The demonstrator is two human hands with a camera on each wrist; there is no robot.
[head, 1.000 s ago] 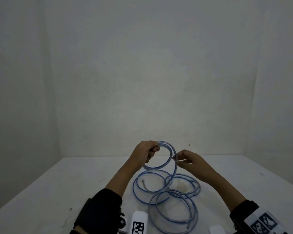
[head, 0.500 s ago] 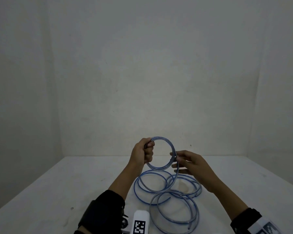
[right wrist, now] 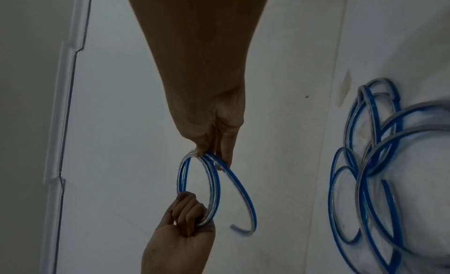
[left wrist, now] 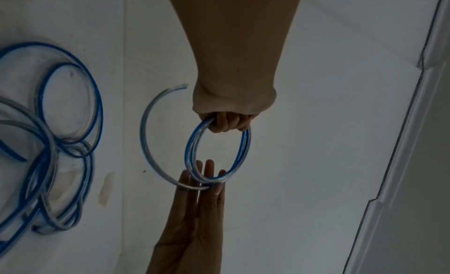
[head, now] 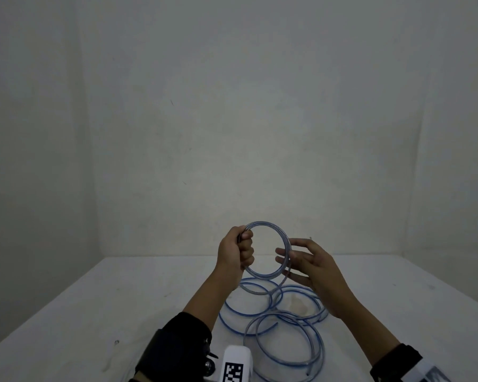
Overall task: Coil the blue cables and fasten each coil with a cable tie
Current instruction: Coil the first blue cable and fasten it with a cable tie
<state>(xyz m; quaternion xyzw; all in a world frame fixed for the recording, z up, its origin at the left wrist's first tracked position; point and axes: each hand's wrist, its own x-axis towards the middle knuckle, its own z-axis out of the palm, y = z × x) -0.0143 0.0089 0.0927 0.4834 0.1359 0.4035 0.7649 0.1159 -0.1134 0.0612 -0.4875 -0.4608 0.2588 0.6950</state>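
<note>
A small coil of blue-striped clear cable (head: 265,223) stands upright in the air above the table. My left hand (head: 236,252) grips its left side in a fist, also seen in the left wrist view as the left hand (left wrist: 228,122) on the coil (left wrist: 245,151). My right hand (head: 301,260) touches the coil's right side with straight fingers (left wrist: 207,182). In the right wrist view those fingers (right wrist: 226,149) rest on the coil (right wrist: 215,184). A free tail of cable (right wrist: 243,191) curves away from the coil. No cable tie shows.
More blue cable lies in loose overlapping loops (head: 284,334) on the white table (head: 122,312) under my hands. A white device with a black-and-white marker (head: 236,365) sits at the near edge. Plain walls close the table at the back and both sides.
My left hand has lifted the coil and turned it more upright. The right hand has let go of its pinch and now lays straight fingers against the coil's right side.
</note>
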